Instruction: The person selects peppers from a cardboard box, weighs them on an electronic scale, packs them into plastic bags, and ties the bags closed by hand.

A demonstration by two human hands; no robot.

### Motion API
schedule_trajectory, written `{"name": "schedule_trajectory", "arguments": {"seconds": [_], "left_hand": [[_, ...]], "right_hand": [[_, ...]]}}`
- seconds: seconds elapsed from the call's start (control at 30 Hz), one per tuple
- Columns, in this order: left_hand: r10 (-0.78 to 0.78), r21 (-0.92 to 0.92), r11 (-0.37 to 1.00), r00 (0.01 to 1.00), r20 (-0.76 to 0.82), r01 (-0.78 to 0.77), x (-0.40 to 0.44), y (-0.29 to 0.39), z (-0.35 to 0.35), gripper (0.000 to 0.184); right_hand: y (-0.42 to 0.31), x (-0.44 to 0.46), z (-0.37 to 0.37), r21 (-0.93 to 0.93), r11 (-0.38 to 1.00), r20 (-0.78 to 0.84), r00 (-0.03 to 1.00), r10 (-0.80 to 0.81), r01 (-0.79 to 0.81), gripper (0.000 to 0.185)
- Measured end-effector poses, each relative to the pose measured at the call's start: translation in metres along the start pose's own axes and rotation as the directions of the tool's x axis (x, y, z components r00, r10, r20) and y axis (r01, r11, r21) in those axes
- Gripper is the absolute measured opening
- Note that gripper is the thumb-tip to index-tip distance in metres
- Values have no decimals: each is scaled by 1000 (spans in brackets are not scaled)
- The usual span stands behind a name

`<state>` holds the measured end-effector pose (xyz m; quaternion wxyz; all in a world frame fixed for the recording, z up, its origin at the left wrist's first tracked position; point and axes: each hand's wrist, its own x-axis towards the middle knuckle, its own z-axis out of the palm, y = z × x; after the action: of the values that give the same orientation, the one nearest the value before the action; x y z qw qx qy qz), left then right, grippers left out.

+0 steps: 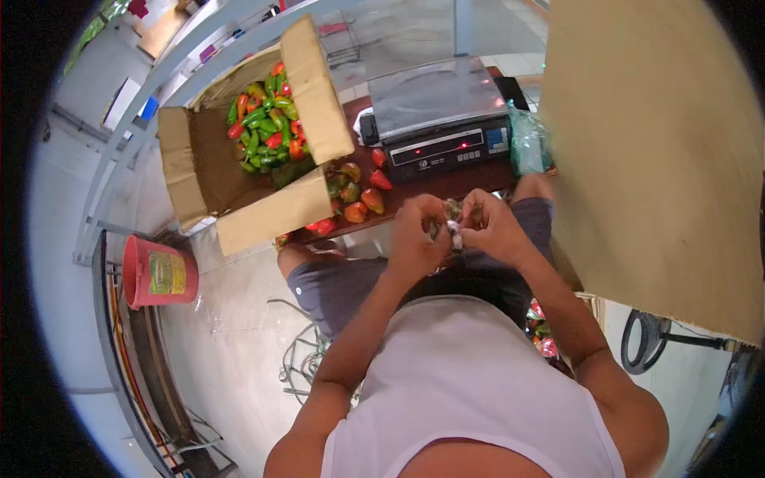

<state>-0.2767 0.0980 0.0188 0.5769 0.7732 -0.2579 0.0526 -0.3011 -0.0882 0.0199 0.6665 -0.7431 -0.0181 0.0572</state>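
Almost closed, both grips (418, 233) (492, 229) on whitish bundle (454, 227)

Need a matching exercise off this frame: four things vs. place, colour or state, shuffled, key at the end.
1. bucket
2. scale
3. mostly green pepper pile
4. left hand and right hand

A. inside the open cardboard box
B. fingers at a small pale item
C. pinkish red, with a label
D. on the dark table, red lights showing

Pairs: 1-C, 2-D, 3-A, 4-B
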Motion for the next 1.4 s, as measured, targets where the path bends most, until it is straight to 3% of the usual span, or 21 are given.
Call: {"name": "schedule_trajectory", "arguments": {"seconds": [0.03, 0.13, 0.17, 0.23, 0.3, 0.4, 0.47, 0.53, 0.57, 0.6, 0.63, 0.73, 0.77, 0.8, 0.93, 1.03, 1.1, 1.17, 1.23, 1.3, 1.4], "left_hand": [[-137, -168, 978, 989, -50, 127, 3, -2, 4, 38], [103, 19, 994, 995, 3, -103, 11, 16, -11, 38], [179, 24, 983, 984, 13, -180, 17, 19, -27, 36], [324, 86, 942, 946, 10, -324, 26, 24, -81, 32], [68, 143, 989, 981, -181, -42, 38, 33, -149, 19], [173, 294, 954, 902, -395, -54, 88, -24, -256, 9], [-33, 470, 856, 931, -363, 214, 118, -83, -315, 21], [-516, 621, 614, 843, -152, 487, 139, -145, -346, 41], [-550, 734, 567, 835, -2, 375, 146, -168, -347, 47], [-591, 819, 521, 794, 143, 241, 152, -188, -345, 54], [-634, 872, 481, 722, 277, 88, 155, -207, -342, 60], [-552, 480, 817, 673, 492, 320, 150, -260, -341, 67], [-607, 534, 773, 642, 468, 342, 155, -258, -331, 67], [-659, 586, 725, 610, 440, 360, 161, -244, -320, 67], [-838, 770, 477, 482, 254, 423, 169, -172, -297, 67], [-790, 193, 580, 489, 370, 792, 151, -240, -308, 69], [-814, -273, 398, 474, 335, 876, 156, -160, -273, 69], [-790, -279, 429, 506, 345, 859, 149, -162, -280, 69], [-711, 181, 671, 555, 432, 719, 141, -249, -331, 70], [-785, 672, 586, 524, 332, 453, 172, -218, -326, 74], [-803, 569, 519, 592, 67, 638, 183, -209, -328, 78]], "right_hand": [[-3, -4, -2, -30, 994, 11, 995, -103, 103, 14], [-29, -36, -39, -168, 962, 56, 976, -211, 218, 15], [-37, -61, -62, -181, 983, -6, 1000, -24, 22, 16], [-23, -111, -112, -350, 937, -59, 998, -9, -13, 22], [29, -173, -169, -648, 676, -146, 929, 341, -350, 16], [90, -258, -205, -625, 600, -188, 842, 506, -500, 15], [132, -297, -211, -560, 602, -190, 796, 575, -569, 15], [177, -325, -212, -519, 622, -140, 776, 614, -586, 16], [197, -336, -211, -572, 598, -95, 770, 631, -562, 17], [221, -344, -211, -973, 213, 82, 744, 663, -83, 15], [215, -345, -208, -925, 263, -10, 711, 704, -273, 17], [176, -327, -180, -743, 276, -242, 630, 738, -609, 20], [165, -321, -174, -683, 265, -318, 604, 731, -681, 21], [181, -323, -185, -611, 493, -186, 718, 670, -619, 18], [114, -231, -166, -638, 646, -177, 896, 407, -420, 21], [112, -186, -173, -760, 596, -189, 966, 179, -259, 18], [81, -140, -166, -748, 620, -223, 970, 101, -237, 19], [48, -100, -156, -656, 705, -264, 957, 122, -271, 20], [27, -77, -147, -642, 714, -274, 954, 124, -278, 22], [20, -63, -146, -654, 710, -265, 958, 107, -260, 25], [18, -52, -140, -691, 693, -221, 973, 68, -206, 28]]}}
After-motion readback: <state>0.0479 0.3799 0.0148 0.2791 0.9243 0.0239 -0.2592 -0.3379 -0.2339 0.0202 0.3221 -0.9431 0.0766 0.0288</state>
